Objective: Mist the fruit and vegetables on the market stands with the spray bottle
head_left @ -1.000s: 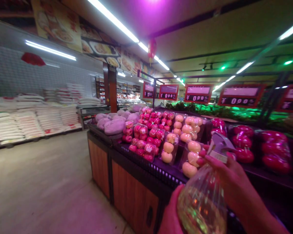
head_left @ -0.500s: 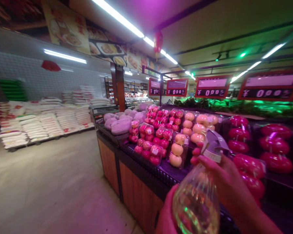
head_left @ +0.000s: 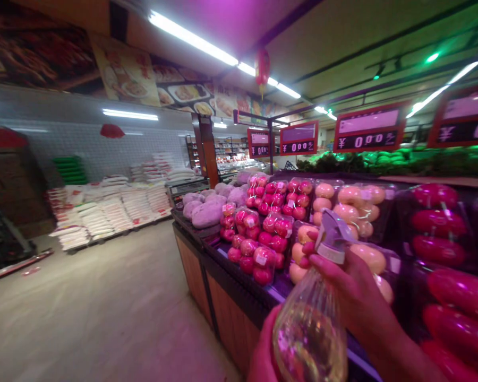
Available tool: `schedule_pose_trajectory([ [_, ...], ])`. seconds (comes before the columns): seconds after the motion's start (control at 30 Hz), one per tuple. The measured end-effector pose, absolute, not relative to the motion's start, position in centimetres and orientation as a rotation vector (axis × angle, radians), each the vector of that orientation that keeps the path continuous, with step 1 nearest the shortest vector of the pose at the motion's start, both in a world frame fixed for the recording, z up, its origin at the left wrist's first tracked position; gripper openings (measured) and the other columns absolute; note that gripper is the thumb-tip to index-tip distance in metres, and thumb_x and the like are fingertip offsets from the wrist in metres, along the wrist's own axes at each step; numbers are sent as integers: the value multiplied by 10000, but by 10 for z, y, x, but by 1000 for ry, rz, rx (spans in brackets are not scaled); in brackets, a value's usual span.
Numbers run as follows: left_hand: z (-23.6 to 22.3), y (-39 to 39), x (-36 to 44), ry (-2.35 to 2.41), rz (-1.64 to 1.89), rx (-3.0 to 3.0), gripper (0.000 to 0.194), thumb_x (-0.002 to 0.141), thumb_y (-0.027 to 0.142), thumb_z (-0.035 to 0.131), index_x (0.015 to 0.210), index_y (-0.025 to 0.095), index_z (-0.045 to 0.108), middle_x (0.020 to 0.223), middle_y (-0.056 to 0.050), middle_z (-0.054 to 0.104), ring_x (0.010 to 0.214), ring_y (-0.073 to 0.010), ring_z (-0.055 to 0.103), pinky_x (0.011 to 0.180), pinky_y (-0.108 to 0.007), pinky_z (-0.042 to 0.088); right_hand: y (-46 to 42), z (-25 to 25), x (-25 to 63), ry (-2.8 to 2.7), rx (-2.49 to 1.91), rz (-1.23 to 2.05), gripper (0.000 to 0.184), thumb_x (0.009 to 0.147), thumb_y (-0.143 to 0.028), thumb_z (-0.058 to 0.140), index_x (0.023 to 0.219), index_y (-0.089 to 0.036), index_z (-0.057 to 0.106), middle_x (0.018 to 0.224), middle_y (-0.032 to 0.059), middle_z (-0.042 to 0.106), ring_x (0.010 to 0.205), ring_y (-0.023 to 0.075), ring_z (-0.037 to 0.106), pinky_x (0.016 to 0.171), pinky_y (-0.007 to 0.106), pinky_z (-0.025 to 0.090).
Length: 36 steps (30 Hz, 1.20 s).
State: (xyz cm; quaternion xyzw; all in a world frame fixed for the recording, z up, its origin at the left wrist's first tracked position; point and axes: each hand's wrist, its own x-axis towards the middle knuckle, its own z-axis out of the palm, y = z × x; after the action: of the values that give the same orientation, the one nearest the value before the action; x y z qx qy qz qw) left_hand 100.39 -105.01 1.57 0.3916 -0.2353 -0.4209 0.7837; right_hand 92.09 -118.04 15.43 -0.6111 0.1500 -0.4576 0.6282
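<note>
The right hand is closed around the neck of a clear spray bottle, its fingers curled just under the grey trigger head. The left hand cups the bottle's rounded lower body from beneath, only partly in view at the bottom edge, so how far its fingers wrap cannot be told. The bottle sits between both hands, tilted with its nozzle pointing away from them. Just beyond the hands, packs of red apples and pale round fruit lie on a wooden-fronted display stand. Above hang red price signs.
</note>
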Motion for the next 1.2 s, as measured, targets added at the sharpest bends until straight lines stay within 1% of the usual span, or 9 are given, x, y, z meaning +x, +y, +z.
schedule_pose_trajectory([
  [0.23,-3,-1055,1044,-328,-955,914,1047,601,631,840,1440,145,447,1459,-177,608,1413,-382,512,1257,-474,302,-1171,154,957,358,-1412,-1101,326,746,-460,840,961,-230,755,888,41,788,762,240,689,675,323,535],
  [0.43,19,-1023,1088,-647,-886,856,1292,254,234,976,1376,130,346,1444,-291,571,1342,-436,568,1169,-480,429,-1141,156,1005,430,-1363,-1117,297,719,-462,845,896,-249,738,788,20,751,689,241,676,596,321,522],
  [0.53,14,-1012,1118,-624,-899,779,1462,122,350,989,1370,141,257,1378,-346,592,1214,-479,648,1049,-530,522,-1125,156,1034,435,-1425,-1130,280,767,-462,816,941,-263,723,841,22,762,679,245,676,590,333,519],
  [0.63,4,-1003,1145,-599,-853,836,1612,47,537,957,1402,107,197,1485,-383,458,1350,-505,528,1132,-550,440,-1112,153,1058,472,-1449,-1184,313,759,-457,826,985,-267,721,904,40,789,714,267,697,574,335,512],
  [0.7,4,-994,1159,-617,-856,849,1574,111,601,950,1407,96,213,1543,-365,392,1425,-484,450,1201,-516,363,-1103,153,1072,517,-1427,-1221,340,730,-449,844,985,-257,726,924,58,804,720,278,708,562,338,511],
  [0.8,15,-980,1176,-652,-940,834,1315,387,505,952,1405,86,232,1577,-338,367,1447,-418,452,1228,-464,331,-1091,155,1088,589,-1366,-1224,361,684,-447,863,946,-240,724,919,75,813,631,256,691,509,333,490],
  [0.87,21,-972,1188,-679,-968,872,1264,415,397,938,1401,54,226,1578,-356,350,1451,-417,446,1230,-466,323,-1083,156,1098,626,-1319,-1205,399,661,-451,871,961,-240,715,941,76,816,542,216,651,465,322,462],
  [1.03,9,-964,1214,-698,-998,825,1210,533,483,901,1451,49,242,1556,-333,412,1425,-421,475,1208,-452,357,-1068,158,1120,636,-1289,-1173,420,630,-446,887,947,-236,708,821,28,793,417,151,566,418,292,445],
  [1.2,-15,-960,1228,-757,-916,797,1380,373,361,989,1506,74,255,1595,-289,387,1458,-440,423,1203,-430,372,-1058,157,1141,609,-1258,-1162,450,595,-433,915,938,-223,712,716,-6,748,420,146,573,399,273,468],
])
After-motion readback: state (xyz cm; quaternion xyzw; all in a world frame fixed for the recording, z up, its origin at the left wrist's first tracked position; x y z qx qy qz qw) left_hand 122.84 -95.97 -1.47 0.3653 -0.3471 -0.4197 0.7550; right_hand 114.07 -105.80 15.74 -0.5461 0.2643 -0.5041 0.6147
